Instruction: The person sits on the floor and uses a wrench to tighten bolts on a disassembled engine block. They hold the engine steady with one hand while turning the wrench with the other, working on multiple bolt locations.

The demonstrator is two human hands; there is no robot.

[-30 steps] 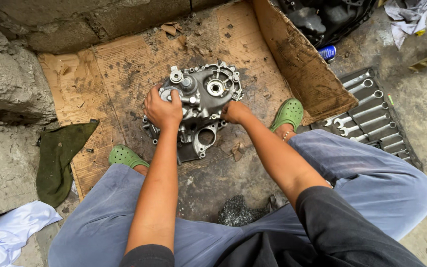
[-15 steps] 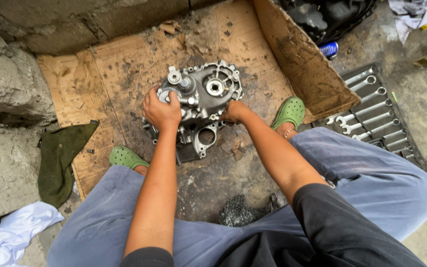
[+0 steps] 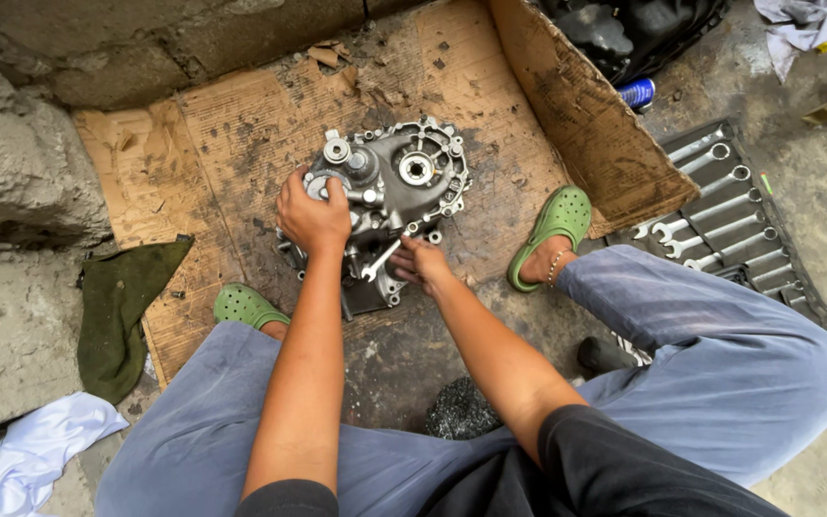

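A grey metal engine casing (image 3: 404, 182) with gears and a round bearing lies on oily flattened cardboard (image 3: 232, 134) between my feet. My left hand (image 3: 313, 213) presses down on the casing's left side, over a gear. My right hand (image 3: 420, 260) grips a small silver wrench (image 3: 378, 260) at the casing's lower right edge. The wrench's open end points down-left against the casing.
A roll of several wrenches (image 3: 729, 215) lies open at the right. A raised cardboard flap (image 3: 586, 105) stands beside it, with a blue can (image 3: 637, 93) behind. Green clogs (image 3: 552, 230) are on my feet. A green rag (image 3: 122, 306) and white cloth (image 3: 31, 455) lie left, by concrete blocks (image 3: 11, 163).
My right hand has drawn back toward me from the casing's right side to its lower edge, and the wrench shows in it now. The left hand stays on the casing.
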